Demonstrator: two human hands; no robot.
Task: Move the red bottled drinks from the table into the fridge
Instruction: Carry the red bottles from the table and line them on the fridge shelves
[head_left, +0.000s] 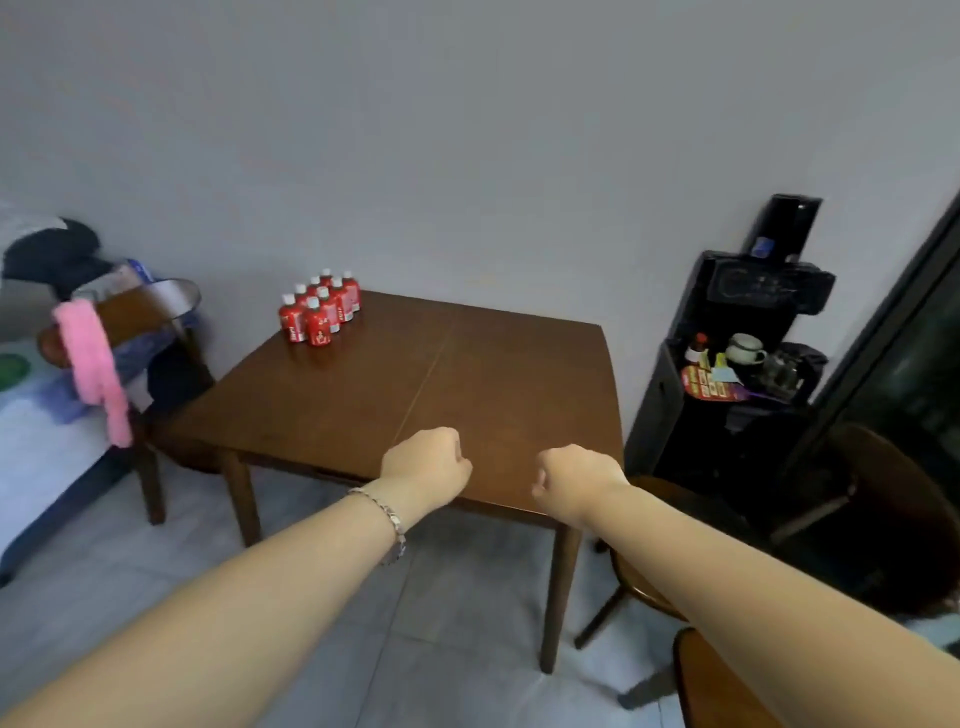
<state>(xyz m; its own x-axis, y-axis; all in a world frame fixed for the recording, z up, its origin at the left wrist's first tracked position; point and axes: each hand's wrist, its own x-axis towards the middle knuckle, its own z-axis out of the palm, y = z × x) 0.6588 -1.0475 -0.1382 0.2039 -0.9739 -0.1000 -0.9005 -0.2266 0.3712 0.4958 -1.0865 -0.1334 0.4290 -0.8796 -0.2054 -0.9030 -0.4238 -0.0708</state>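
Your red bottled drinks (321, 310) stand upright in a tight cluster at the far left corner of the table (467, 374), close to the wall (467, 156). They are small, rounded plastic bottles with white screw caps and glossy red labels, packed so that they touch one another. The table is dark brown wood with a smooth, faintly shiny top, softly rounded corners, a thin straight seam running from the far edge toward you, and square tapered legs on a grey tiled floor (415, 623). Your left hand (427, 457) hangs over the near edge of the table, back of the hand up, fingers curled under into a fist that grips nothing. A silvery metal link bracelet (387, 517) sits on that wrist. Your right hand (576, 475) is just beside it, apart from it, posed the same way: knuckles forward, fingers tucked into the palm, thumb folded against them. Both forearms reach out bare and nearly straight, and both hands are well apart from the bottles. To the left, a wooden chair (150, 312) with a curved back carries a fluffy pink cloth (96, 364) draped over it. To the right stands a glossy black dispenser (675, 395) holding a white mug (744, 348).
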